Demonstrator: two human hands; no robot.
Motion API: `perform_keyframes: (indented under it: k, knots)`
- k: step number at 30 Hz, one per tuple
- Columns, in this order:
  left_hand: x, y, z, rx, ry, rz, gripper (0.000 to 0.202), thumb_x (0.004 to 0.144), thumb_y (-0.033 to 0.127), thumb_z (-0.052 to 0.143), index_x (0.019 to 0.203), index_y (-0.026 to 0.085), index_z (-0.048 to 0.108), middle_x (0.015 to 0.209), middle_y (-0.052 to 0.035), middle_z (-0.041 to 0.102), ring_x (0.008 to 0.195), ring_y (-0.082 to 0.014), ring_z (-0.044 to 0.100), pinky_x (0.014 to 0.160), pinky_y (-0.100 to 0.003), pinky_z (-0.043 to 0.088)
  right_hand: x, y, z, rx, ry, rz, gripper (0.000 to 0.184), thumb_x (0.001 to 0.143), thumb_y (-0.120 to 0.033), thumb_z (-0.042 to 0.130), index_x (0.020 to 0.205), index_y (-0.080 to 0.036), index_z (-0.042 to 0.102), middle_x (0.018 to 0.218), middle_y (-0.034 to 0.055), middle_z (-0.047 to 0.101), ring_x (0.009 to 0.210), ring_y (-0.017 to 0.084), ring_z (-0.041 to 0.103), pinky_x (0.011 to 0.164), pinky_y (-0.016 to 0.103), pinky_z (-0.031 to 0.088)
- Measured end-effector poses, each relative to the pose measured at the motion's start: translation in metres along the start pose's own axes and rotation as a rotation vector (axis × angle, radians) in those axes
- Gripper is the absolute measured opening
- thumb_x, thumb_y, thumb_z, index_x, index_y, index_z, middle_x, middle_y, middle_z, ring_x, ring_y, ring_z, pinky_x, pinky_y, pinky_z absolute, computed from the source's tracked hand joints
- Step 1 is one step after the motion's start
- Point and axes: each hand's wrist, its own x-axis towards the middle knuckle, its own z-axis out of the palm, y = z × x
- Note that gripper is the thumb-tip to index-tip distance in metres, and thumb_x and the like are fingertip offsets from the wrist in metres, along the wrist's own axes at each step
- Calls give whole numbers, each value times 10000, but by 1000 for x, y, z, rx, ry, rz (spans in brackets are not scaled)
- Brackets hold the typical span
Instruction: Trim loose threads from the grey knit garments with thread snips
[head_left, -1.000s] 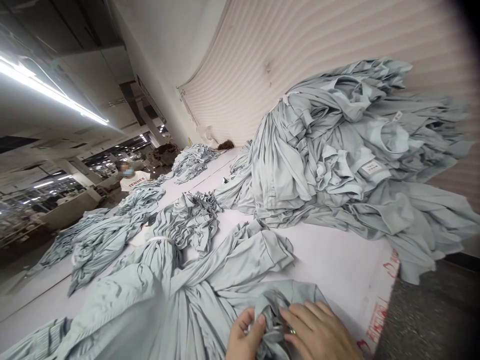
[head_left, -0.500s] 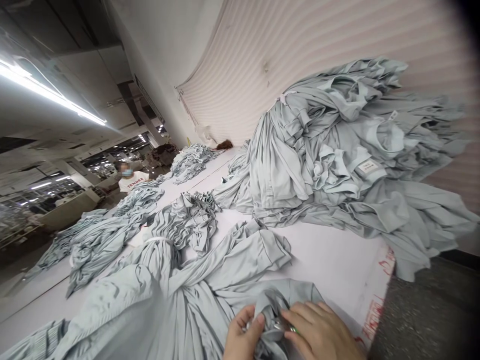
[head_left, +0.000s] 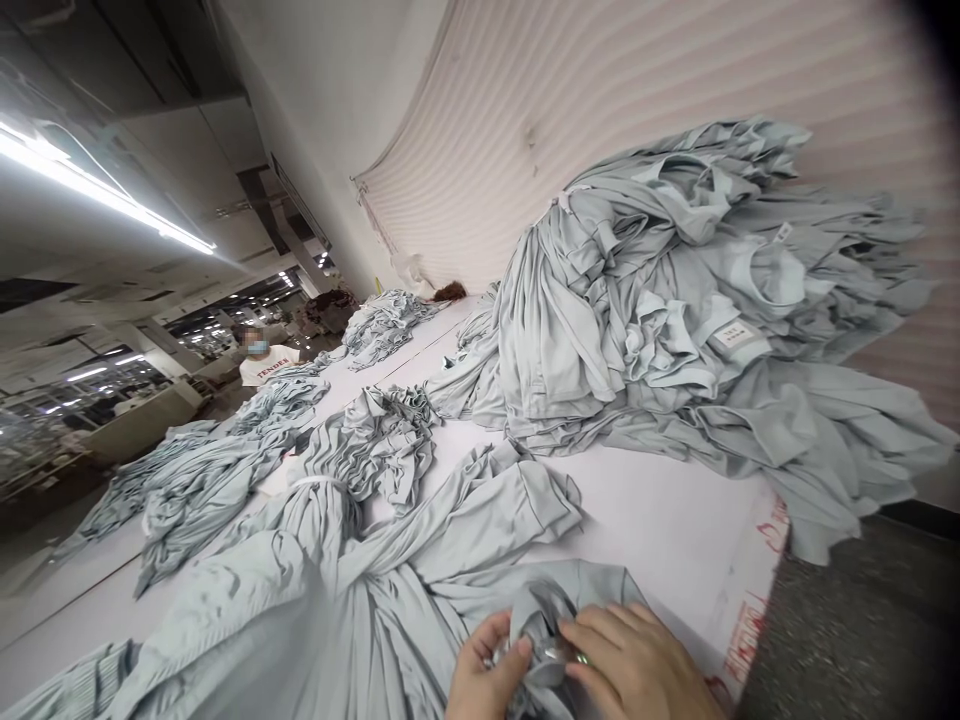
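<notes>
Low in the view, my left hand (head_left: 486,672) pinches a fold of a pale grey-green garment (head_left: 541,605) between thumb and fingers. Close beside it on the right, my right hand (head_left: 641,662) is closed around small metal thread snips (head_left: 556,650) with a bit of green showing. The tips of the snips are against the gathered cloth; whether the blades are apart is hidden. The rest of this garment spreads left across the table, beside a bundle (head_left: 319,495) tied with a white band.
A large heap of similar garments (head_left: 562,330) leans against the ribbed pinkish wall covering (head_left: 480,190). More piles (head_left: 214,480) line the pale table (head_left: 645,510), whose right edge carries red print. A masked person (head_left: 268,362) stands beyond the far left side.
Both hands stay in nearly the same place on the cloth. The snips and right fingers have shifted very slightly; the piles have not moved.
</notes>
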Motion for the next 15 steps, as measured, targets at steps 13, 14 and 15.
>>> perform_keyframes:
  k: [13,14,15]
  knots:
    - [4,2,-3,82,-152,2,558,512,506,867,891,114,748,760,-113,740,785,-267,685,809,-361,487,13,-15,5,400,-149,286,171,818,-229,587,971,-271,651,932,2,707,815,182,673,686,226,492]
    - [2,2,-8,186,-159,27,558,556,558,824,907,130,748,756,-103,735,790,-270,678,811,-367,483,14,-14,4,441,-148,288,103,851,-230,546,878,-258,642,846,-12,700,763,166,665,665,216,484]
    - [-1,1,-15,325,-156,56,543,601,602,772,906,153,750,748,-91,728,788,-272,672,803,-373,481,15,-10,2,457,-142,311,142,892,-250,497,824,-251,622,785,-21,688,730,157,658,652,211,481]
